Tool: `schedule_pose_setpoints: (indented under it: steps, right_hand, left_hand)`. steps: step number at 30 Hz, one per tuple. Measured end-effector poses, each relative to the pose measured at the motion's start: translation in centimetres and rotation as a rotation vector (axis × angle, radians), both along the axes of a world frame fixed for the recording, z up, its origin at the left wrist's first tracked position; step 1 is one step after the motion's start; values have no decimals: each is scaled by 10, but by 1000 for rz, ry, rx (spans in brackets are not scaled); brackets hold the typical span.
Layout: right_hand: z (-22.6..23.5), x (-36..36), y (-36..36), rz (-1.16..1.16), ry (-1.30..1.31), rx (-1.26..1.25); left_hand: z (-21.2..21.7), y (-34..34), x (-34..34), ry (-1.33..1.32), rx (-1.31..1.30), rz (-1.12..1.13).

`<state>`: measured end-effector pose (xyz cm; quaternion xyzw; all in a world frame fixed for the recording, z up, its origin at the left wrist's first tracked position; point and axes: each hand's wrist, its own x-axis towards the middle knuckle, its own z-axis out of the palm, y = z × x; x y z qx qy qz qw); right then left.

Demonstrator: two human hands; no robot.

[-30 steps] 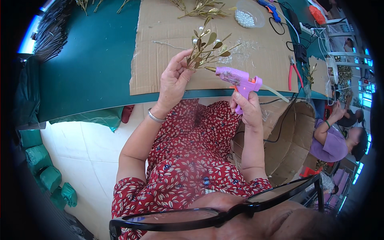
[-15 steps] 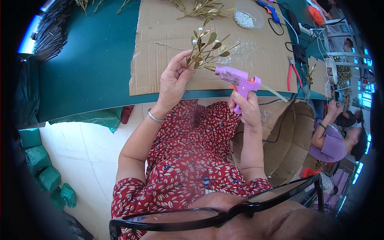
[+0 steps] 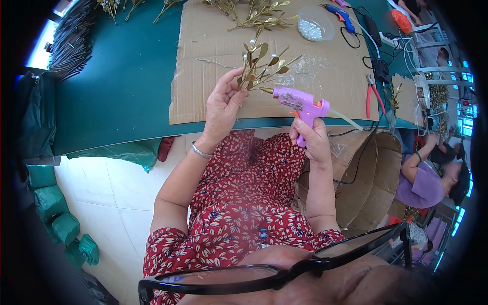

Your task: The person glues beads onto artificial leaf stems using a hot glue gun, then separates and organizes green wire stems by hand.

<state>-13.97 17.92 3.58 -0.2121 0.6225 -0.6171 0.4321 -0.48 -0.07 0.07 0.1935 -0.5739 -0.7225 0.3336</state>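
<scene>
My left hand is closed on the lower stem of a gold artificial leaf branch, which has a few white beads among its leaves. A purple glue gun is gripped by its handle in my right hand, with a clear glue stick jutting from its back. The gun's nozzle points left at the base of the branch, close to my left fingers; whether it touches cannot be told. Under both lies a cardboard sheet with strands of dried glue.
A clear dish of white beads, more gold branches and a blue glue gun are at the back. Red-handled pliers lie at right near cords and a power strip. A large cardboard box stands below; a co-worker is beyond.
The view has shifted slightly, so the table appears a little farther right. Both hands keep their grips, and branch and glue gun stay almost in place relative to each other.
</scene>
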Motion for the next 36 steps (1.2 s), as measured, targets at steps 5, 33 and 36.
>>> schedule_pose_setpoints:
  steps: [5,33,36]
  right_hand:
    - [-3,1,-1,19,11,-3]
    - [-4,-132,-9,-276,1106,440]
    - [24,-168,-53,-189,1323,278]
  left_hand:
    - [-1,1,-1,34,34,10]
    - [3,-5,9,168,227,43]
    - [9,-5,14,166,213,22]
